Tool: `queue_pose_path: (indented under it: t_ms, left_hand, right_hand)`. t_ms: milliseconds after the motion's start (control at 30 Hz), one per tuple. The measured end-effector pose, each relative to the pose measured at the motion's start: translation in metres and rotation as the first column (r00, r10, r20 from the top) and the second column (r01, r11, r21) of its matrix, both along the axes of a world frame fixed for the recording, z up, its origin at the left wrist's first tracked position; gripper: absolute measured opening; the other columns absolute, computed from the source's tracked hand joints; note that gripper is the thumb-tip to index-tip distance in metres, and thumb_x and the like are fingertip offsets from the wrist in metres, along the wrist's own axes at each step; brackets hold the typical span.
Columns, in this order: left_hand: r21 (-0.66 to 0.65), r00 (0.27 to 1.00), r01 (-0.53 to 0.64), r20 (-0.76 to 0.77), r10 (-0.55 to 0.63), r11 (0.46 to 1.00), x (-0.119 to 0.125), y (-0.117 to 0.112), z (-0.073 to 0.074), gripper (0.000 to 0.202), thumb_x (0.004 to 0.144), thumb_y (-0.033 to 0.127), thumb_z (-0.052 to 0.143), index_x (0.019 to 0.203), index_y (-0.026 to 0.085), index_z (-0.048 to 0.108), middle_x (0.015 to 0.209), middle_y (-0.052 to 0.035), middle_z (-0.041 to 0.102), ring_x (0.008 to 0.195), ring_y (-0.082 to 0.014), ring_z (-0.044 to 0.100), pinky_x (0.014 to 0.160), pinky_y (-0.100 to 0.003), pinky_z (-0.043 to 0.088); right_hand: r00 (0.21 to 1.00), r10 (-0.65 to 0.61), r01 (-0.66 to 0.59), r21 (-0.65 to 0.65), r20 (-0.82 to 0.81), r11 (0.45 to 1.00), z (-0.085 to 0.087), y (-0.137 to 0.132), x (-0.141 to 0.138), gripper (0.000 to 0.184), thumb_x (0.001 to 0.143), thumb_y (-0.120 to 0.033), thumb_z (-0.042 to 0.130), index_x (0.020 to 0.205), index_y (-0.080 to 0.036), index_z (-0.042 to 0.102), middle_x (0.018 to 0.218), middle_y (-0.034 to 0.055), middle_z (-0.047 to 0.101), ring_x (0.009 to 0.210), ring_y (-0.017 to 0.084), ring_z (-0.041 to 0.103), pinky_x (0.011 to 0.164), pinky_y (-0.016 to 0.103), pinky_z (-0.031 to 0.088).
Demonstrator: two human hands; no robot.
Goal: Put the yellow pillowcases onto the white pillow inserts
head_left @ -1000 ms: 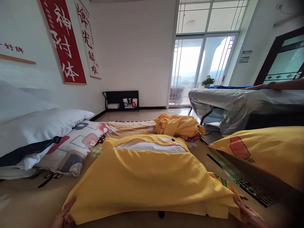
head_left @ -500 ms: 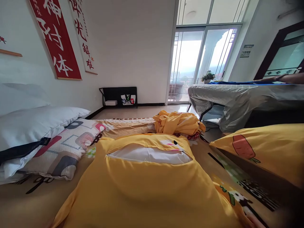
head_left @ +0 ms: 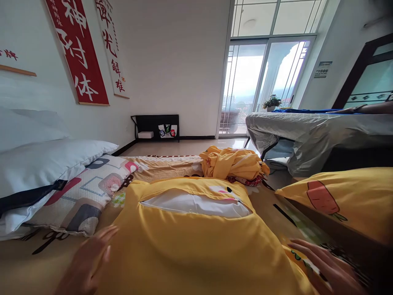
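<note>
A pillow in a yellow pillowcase (head_left: 190, 250) lies on the bed right in front of me, its far end gaping with the white pillow (head_left: 196, 203) showing inside. My left hand (head_left: 87, 264) hovers at its left side, fingers stretched out and blurred, holding nothing. At the pillow's right side my right hand (head_left: 327, 268) is spread flat with fingers apart, over the patterned bedsheet (head_left: 46, 262).
White and patterned pillows (head_left: 76, 192) are stacked at the left against the wall. A crumpled yellow cloth (head_left: 233, 164) lies beyond the pillow. A second yellow pillow with a carrot print (head_left: 346, 200) sits at right. Another person's arm (head_left: 365, 109) rests on a grey-covered table (head_left: 307, 131).
Both hands have let go of the pillowcase's near corners and moved up along its sides with fingers spread. The pillow has come nearer to me.
</note>
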State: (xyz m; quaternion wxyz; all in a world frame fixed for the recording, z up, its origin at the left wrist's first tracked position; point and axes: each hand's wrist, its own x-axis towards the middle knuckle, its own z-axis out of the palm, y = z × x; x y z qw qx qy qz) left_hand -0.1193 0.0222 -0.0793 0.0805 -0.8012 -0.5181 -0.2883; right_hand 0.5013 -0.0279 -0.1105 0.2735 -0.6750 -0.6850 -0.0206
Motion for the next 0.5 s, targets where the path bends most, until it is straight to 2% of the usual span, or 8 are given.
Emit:
queue_pose_path:
  t_ms: [33, 67, 167, 233, 367, 500]
  left_hand:
    - [-0.013, 0.995, 0.079, -0.066, -0.080, 0.997, 0.019, 0.012, 0.012, 0.046, 0.091, 0.027, 0.043, 0.137, 0.030, 0.045, 0.138, -0.0028, 0.053, 0.129, -0.0237, 0.046, 0.107, -0.036, 0.038]
    - [-0.055, 0.982, 0.139, -0.123, -0.145, 0.989, 0.038, 0.025, 0.024, 0.048, 0.092, 0.025, 0.039, 0.139, 0.030, 0.042, 0.143, -0.0014, 0.049, 0.133, -0.0222, 0.041, 0.110, -0.036, 0.034]
    - [-0.200, 0.942, 0.269, -0.150, -0.301, 0.942, 0.090, 0.060, 0.048, 0.045, 0.095, 0.030, 0.036, 0.139, 0.027, 0.042, 0.146, -0.0027, 0.045, 0.135, -0.0215, 0.038, 0.112, -0.038, 0.030]
    - [-0.298, 0.933, 0.303, -0.101, -0.346, 0.905, 0.109, 0.077, 0.054, 0.043, 0.094, 0.039, 0.039, 0.133, 0.023, 0.048, 0.138, -0.0066, 0.053, 0.128, -0.0229, 0.046, 0.108, -0.038, 0.034]
    - [-0.405, 0.939, 0.301, -0.030, -0.341, 0.863, 0.116, 0.092, 0.053, 0.041, 0.092, 0.050, 0.040, 0.109, 0.019, 0.060, 0.109, -0.0087, 0.066, 0.102, -0.0240, 0.057, 0.094, -0.038, 0.042]
    - [-0.460, 0.940, 0.286, -0.033, -0.339, 0.840, 0.114, 0.095, 0.058, 0.036, 0.092, 0.051, 0.038, 0.090, 0.019, 0.054, 0.093, -0.0066, 0.063, 0.090, -0.0232, 0.057, 0.083, -0.036, 0.042]
  right_hand:
    - [0.993, 0.111, -0.111, -0.002, 0.025, 0.994, 0.011, 0.013, -0.015, 0.040, 0.084, -0.045, 0.046, 0.117, -0.032, 0.063, 0.126, 0.0092, 0.061, 0.120, 0.031, 0.053, 0.102, 0.048, 0.042]
    - [0.973, 0.227, -0.224, -0.057, 0.052, 0.973, 0.022, 0.026, -0.031, 0.044, 0.086, -0.045, 0.048, 0.126, -0.030, 0.058, 0.132, 0.0081, 0.058, 0.124, 0.029, 0.050, 0.105, 0.047, 0.039]
    - [0.942, 0.335, -0.333, -0.060, 0.033, 0.941, 0.043, 0.063, -0.072, 0.043, 0.091, -0.045, 0.044, 0.128, -0.026, 0.055, 0.132, 0.0094, 0.057, 0.124, 0.027, 0.049, 0.104, 0.045, 0.039]
    - [0.931, 0.365, -0.363, -0.078, 0.006, 0.928, 0.046, 0.080, -0.085, 0.039, 0.092, -0.046, 0.042, 0.120, -0.024, 0.060, 0.123, 0.0106, 0.062, 0.116, 0.026, 0.055, 0.100, 0.044, 0.041]
    - [0.930, 0.365, -0.367, -0.133, -0.038, 0.921, 0.041, 0.096, -0.084, 0.035, 0.090, -0.051, 0.046, 0.100, -0.023, 0.065, 0.104, 0.0083, 0.066, 0.101, 0.026, 0.059, 0.099, 0.047, 0.040]
    - [0.930, 0.360, -0.367, -0.138, -0.077, 0.920, 0.051, 0.097, -0.075, 0.035, 0.085, -0.053, 0.052, 0.096, -0.023, 0.066, 0.102, 0.0084, 0.066, 0.098, 0.027, 0.058, 0.095, 0.047, 0.041]
